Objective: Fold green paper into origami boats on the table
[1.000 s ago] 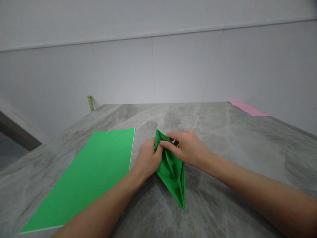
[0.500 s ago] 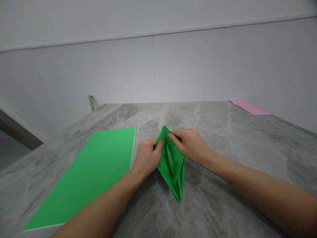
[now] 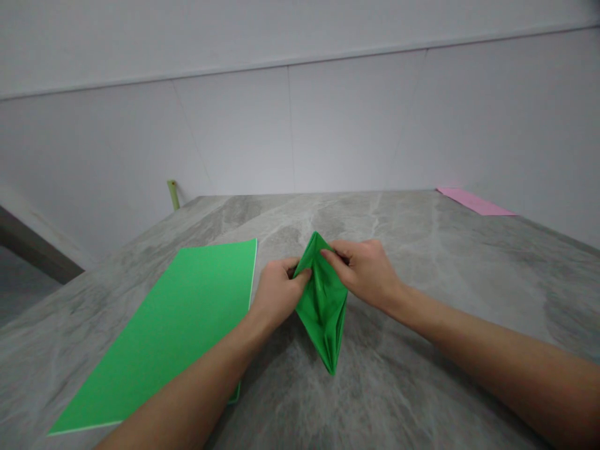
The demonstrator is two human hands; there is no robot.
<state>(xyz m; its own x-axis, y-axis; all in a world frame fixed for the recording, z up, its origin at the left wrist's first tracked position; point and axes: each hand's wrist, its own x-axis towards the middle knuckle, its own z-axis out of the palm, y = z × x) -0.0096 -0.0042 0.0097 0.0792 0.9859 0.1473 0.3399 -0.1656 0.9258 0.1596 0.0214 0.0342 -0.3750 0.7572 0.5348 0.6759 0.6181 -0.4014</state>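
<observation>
A folded green paper point(image 3: 323, 306), diamond-shaped with creased layers, is held between my two hands above the stone-patterned table. My left hand point(image 3: 281, 289) pinches its left edge, thumb on the near face and fingers behind. On the upper right edge, my right hand point(image 3: 363, 269) grips the paper between thumb and fingers. The pointed lower end hangs free toward me, its layers slightly spread. Fingers behind the paper are partly hidden.
Left of my hands lies a stack of flat green paper point(image 3: 173, 319), partly covered by my left forearm. Pink paper point(image 3: 475, 202) rests at the far right edge of the grey table point(image 3: 478, 281). A yellow-green strip point(image 3: 173, 195) stands by the white wall at the far left.
The folded paper has tilted a little: its top tip moved slightly right and up, its lower tip left and up. Both hands keep their hold.
</observation>
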